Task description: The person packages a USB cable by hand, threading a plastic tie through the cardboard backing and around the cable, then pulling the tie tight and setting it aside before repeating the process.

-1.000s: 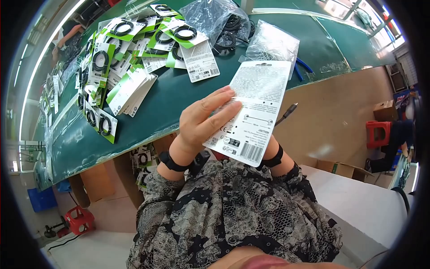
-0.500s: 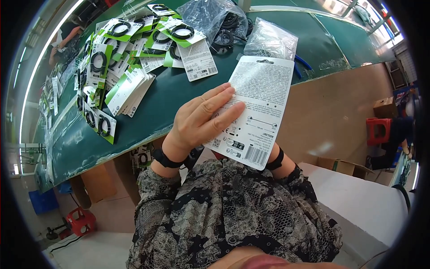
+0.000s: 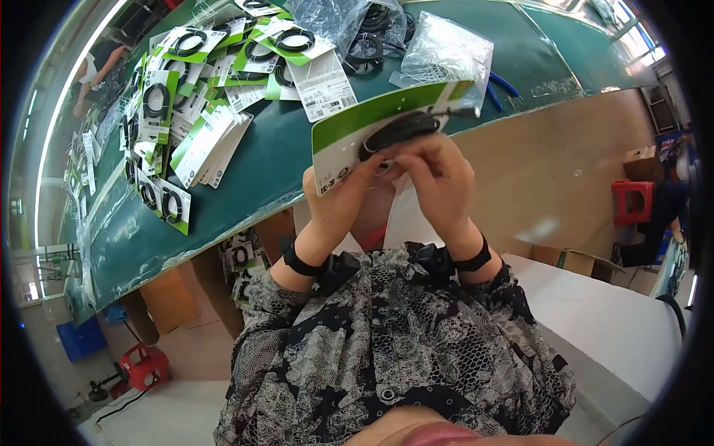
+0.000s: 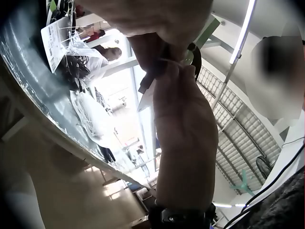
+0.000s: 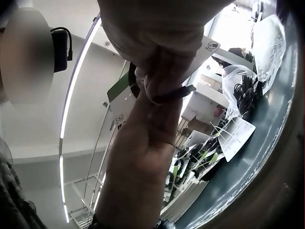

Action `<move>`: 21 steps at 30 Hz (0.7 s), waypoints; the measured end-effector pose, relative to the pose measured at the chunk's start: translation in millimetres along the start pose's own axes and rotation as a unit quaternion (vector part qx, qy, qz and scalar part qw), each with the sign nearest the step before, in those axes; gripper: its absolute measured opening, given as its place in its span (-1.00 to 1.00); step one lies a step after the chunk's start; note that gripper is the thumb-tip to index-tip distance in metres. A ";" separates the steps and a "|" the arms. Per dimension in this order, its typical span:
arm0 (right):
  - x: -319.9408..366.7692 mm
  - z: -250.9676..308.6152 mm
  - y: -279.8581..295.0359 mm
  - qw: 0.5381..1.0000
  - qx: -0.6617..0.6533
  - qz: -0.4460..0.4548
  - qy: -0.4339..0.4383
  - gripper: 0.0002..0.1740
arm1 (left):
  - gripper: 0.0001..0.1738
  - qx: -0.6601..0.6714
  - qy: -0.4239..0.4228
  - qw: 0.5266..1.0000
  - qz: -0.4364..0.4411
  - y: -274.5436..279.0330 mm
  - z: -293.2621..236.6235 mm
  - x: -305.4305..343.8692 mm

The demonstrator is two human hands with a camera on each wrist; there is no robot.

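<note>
In the head view a green-and-white packaging card [image 3: 335, 137] is tilted up in front of the body, with a coil of black cable [image 3: 401, 134] against it. My left hand [image 3: 338, 208] grips the card's lower edge, its fingers partly hidden behind the card. Close beside it, my right hand [image 3: 444, 182] pinches at the cable with thumb and fingers under the coil. A cable end [image 3: 465, 112] sticks out past the card's right side. In the right wrist view a dark cable piece [image 5: 175, 94] shows between the fingers.
The green table [image 3: 275, 152] carries a pile of carded cables [image 3: 156, 100] and a stack of white cards [image 3: 208, 145]. Behind lie bagged black cables [image 3: 366, 48], a clear bag of white ties [image 3: 446, 48] and blue-handled pliers [image 3: 502, 88]. A white surface [image 3: 595, 312] is at right.
The card has turned from its printed back to its green front with the coiled cable. My right hand has come out from behind it to the cable, and the left now grips the lower edge.
</note>
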State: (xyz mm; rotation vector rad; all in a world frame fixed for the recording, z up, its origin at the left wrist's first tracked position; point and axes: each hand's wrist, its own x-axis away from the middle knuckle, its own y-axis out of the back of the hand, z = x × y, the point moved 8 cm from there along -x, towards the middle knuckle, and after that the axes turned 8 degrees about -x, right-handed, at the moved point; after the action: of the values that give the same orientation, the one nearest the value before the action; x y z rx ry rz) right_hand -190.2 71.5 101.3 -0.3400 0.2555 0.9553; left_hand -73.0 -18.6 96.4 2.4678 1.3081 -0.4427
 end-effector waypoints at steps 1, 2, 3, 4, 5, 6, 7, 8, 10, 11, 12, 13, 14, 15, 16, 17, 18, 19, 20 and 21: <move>-3.0 1.6 -3.4 1.000 0.000 0.001 -0.002 -0.82 | -0.80 0.023 0.024 0.999 -0.018 1.5 5.9 0.0; -5.2 0.4 -5.0 0.999 -0.024 -0.013 -0.022 -0.85 | -0.81 0.046 0.048 0.997 -0.036 3.5 12.1 -0.3; -6.7 -1.6 -6.0 0.998 -0.048 -0.026 -0.041 -0.89 | -0.82 0.068 0.072 0.994 -0.054 5.8 18.4 -0.2; -7.4 -4.6 -5.7 0.995 -0.072 -0.040 -0.060 -0.92 | -0.82 0.067 0.074 0.993 -0.054 6.2 21.0 -0.8; -8.2 -5.6 -6.2 0.995 -0.073 -0.040 -0.062 -0.92 | -0.80 0.109 0.101 0.987 -0.064 7.1 28.2 -0.6; -8.8 -7.7 -6.3 0.993 -0.090 -0.043 -0.070 -0.93 | -0.78 0.150 0.128 0.978 -0.074 7.6 35.1 0.3; -9.0 -9.9 -6.3 0.990 -0.107 -0.045 -0.078 -0.93 | -0.76 0.191 0.155 0.966 -0.084 7.9 41.3 2.0; -9.2 -11.6 -6.2 0.988 -0.123 -0.048 -0.085 -0.93 | -0.76 0.190 0.157 0.965 -0.085 8.3 42.5 2.3; -10.6 -9.5 -7.4 0.993 -0.088 -0.032 -0.077 -0.92 | -0.72 0.228 0.187 0.952 -0.087 6.8 49.0 4.1; -11.1 -7.7 -9.0 0.996 -0.051 -0.017 -0.067 -0.90 | -0.69 0.246 0.203 0.944 -0.088 5.9 52.4 5.3; -11.3 -6.4 -10.9 0.998 -0.015 -0.001 -0.058 -0.88 | -0.69 0.246 0.205 0.943 -0.088 5.8 54.3 5.9; -12.5 -7.7 -10.6 0.998 -0.015 -0.001 -0.060 -0.88 | -0.69 0.258 0.212 0.938 -0.088 4.7 57.6 6.7; -15.4 -5.8 -11.3 0.999 0.013 0.006 -0.038 -0.89 | -0.69 0.271 0.218 0.933 -0.089 3.4 61.0 6.9; -17.8 -3.8 -12.5 0.999 0.040 0.013 -0.016 -0.89 | -0.69 0.283 0.224 0.928 -0.089 2.0 63.0 6.7; -18.3 -1.8 -14.3 0.997 0.068 0.020 0.005 -0.89 | -0.69 0.284 0.226 0.928 -0.089 1.1 62.1 5.5; -17.8 -3.4 -16.3 0.997 0.068 0.019 0.003 -0.89 | -0.70 0.299 0.232 0.921 -0.093 -0.3 61.1 4.4; -17.4 -6.1 -14.1 0.998 0.057 -0.015 -0.007 -0.91 | -0.70 0.315 0.238 0.914 -0.096 -1.9 59.0 2.6; -16.6 -8.8 -11.7 0.998 0.045 -0.049 -0.016 -0.93 | -0.70 0.331 0.244 0.906 -0.099 -3.5 59.0 2.2; -15.7 -11.1 -7.7 0.996 0.034 -0.082 -0.024 -0.95 | -0.70 0.331 0.245 0.906 -0.100 -4.1 60.7 2.8; -16.2 -12.2 -7.6 0.996 0.035 -0.081 -0.025 -0.95 | -0.71 0.320 0.234 0.912 -0.102 -2.8 61.3 2.8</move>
State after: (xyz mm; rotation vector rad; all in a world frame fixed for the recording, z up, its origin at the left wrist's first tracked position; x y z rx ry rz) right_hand -193.7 50.5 97.2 -0.2686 0.2108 0.7917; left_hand -81.5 -40.2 39.5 3.1265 1.8614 -0.3826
